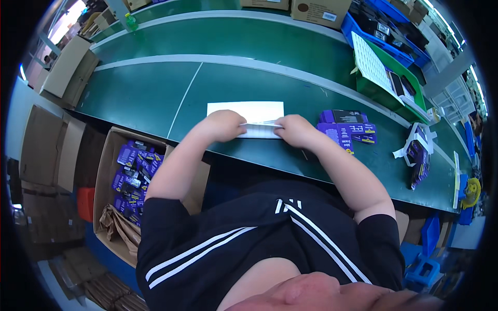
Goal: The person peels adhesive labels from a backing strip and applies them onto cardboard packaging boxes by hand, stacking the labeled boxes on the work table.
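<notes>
A white sheet of paper (pixel 249 110) lies on the green table near its front edge, with its near part lifted and folded over. My left hand (pixel 227 126) pinches the left end of the fold, thumb and fingers closed on the paper. At the right end, my right hand (pixel 294 130) grips the same fold in a like pinch. Just right of that hand, several flat purple and black printed boxes (pixel 340 133) lie in a loose pile. The paper's edges beneath my fingers are partly hidden.
An open carton (pixel 111 150) of purple boxes stands below the table's edge at left. Farther right lie purple packs in a torn white wrapper (pixel 415 147). A green bin (pixel 381 96) holds papers and dark items, with blue crates (pixel 363 39) behind it. Brown cartons (pixel 316 11) stand at the back.
</notes>
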`<state>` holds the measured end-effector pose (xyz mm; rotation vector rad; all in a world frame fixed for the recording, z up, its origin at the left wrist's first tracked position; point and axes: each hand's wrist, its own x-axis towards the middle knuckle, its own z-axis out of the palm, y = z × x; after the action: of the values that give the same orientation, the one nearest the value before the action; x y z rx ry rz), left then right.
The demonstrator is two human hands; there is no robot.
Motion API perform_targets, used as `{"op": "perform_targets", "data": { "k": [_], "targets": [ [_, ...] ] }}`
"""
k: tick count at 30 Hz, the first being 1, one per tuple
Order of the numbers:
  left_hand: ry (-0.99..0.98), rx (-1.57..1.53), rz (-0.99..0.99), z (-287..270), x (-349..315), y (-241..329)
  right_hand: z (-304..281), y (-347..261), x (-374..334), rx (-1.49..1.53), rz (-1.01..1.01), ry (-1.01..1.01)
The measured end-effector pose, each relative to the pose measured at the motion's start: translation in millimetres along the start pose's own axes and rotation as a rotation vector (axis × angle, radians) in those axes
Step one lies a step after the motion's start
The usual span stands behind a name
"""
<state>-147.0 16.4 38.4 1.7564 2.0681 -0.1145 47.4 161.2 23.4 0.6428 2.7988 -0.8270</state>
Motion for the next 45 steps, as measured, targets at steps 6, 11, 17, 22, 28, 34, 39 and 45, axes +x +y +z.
{"op": "perform_targets", "data": {
  "k": [6,11,17,22,28,34,39,45],
  "targets": [
    [-0.076,0.046,0.027,11.5,13.1,13.2,5.4,-8.3,10.3,-0.052,0.053,-0.110],
    [-0.099,0.061,0.132,-5.7,26.7,22.1,10.1,5.9,20.0,-0.173,-0.147,-0.120],
    [-0.133,0.038,0.132,-11.5,30.0,28.1,4.7,5.0,23.7,-0.144,-0.050,-0.175],
    [-0.148,0.019,0.112,6.6,47.9,3.6,-1.2,2.3,29.5,-0.144,-0.063,-0.212],
    [-0.193,-0.034,0.166,-20.9,55.2,17.1,-5.2,14.7,27.0,-0.101,-0.025,-0.118],
    [-0.101,-0.006,0.180,-8.5,46.8,16.9,-19.0,-2.5,23.4,-0.105,0.000,-0.209],
    [0.018,-0.023,0.280,2.2,50.4,10.0,-20.7,-4.9,24.4,-0.105,0.010,-0.264],
    [-0.042,-0.006,0.250,-1.1,48.6,18.0,-12.9,-1.8,27.1,-0.185,-0.046,-0.228]
  ]
}}
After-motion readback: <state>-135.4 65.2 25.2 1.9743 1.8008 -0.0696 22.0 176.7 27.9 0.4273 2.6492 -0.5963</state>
